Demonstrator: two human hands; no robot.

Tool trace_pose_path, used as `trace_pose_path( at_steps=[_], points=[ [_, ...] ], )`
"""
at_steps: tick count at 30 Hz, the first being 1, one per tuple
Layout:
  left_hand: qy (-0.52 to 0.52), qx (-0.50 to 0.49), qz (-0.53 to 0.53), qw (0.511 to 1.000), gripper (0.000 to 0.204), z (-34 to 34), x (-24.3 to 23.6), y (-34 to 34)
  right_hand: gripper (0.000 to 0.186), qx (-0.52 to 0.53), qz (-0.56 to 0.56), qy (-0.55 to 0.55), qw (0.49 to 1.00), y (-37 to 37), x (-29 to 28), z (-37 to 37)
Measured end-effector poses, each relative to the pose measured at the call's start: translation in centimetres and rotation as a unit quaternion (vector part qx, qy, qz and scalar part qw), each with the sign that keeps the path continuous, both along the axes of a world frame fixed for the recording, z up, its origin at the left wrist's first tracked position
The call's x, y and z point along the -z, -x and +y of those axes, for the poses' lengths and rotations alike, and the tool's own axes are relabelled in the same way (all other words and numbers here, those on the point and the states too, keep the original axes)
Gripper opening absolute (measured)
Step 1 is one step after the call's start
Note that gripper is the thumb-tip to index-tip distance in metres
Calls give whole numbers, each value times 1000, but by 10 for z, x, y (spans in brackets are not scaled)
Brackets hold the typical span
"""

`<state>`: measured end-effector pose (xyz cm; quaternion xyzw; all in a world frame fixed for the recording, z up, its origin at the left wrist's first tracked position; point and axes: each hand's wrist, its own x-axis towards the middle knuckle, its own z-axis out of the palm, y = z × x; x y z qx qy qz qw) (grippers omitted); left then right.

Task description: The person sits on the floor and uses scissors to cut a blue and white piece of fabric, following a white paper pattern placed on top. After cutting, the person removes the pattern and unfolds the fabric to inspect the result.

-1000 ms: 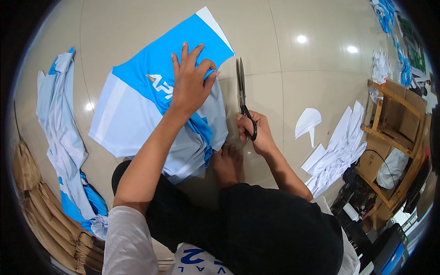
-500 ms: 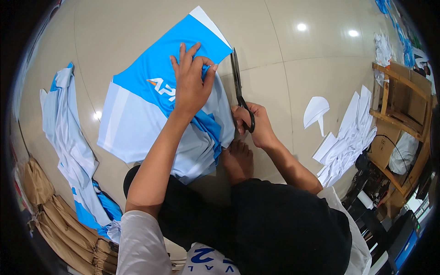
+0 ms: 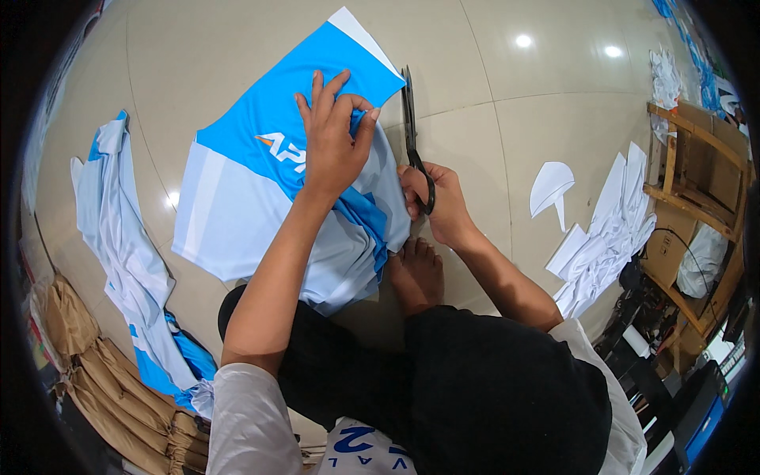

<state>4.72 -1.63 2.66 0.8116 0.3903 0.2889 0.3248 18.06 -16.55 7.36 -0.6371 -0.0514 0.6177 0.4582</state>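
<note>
A blue and pale-blue piece of printed fabric (image 3: 229,186) lies on the tiled floor, with a white strip at its far corner. My left hand (image 3: 339,142) rests on it; thumb and forefinger pinch the cloth near its right edge, while the other fingers stretch across the blue part. My right hand (image 3: 438,198) grips black-handled scissors (image 3: 410,127) by the loops. Their blades point away from me, and the tips are at the fabric's right corner. Whether the blades have cloth between them cannot be made out. Folds of darker blue cloth bunch below my left wrist.
Another blue and white garment piece (image 3: 123,229) lies crumpled at the left. To the right are a white cut-out scrap (image 3: 552,190) and a heap of white fabric (image 3: 606,245). Beyond stands a wooden frame (image 3: 697,214) with cardboard. Brown wrapped bundles (image 3: 119,396) sit lower left. My bare foot (image 3: 418,277) is beside the cloth.
My right hand and the scissors have moved slightly away from me, bringing the tips farther along the fabric's right corner. My left hand keeps its pinch in nearly the same place.
</note>
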Motion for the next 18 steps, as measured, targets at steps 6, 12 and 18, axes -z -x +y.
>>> trace_pose_path(
  at_steps=[6, 12, 18],
  points=[
    [-1, 0, -1, 1000, 10, 0, 0, 0, 35, 11, -7, -6, 1000, 2, 4, 1],
    [-6, -3, -13, 1000, 11, 0, 2, 0, 35, 5, -19, 1, 1000, 2, 6, 1],
    [-8, -1, -12, 1000, 12, 0, 2, 0, 32, -1, -17, 9, 1000, 4, 5, 2]
  ],
)
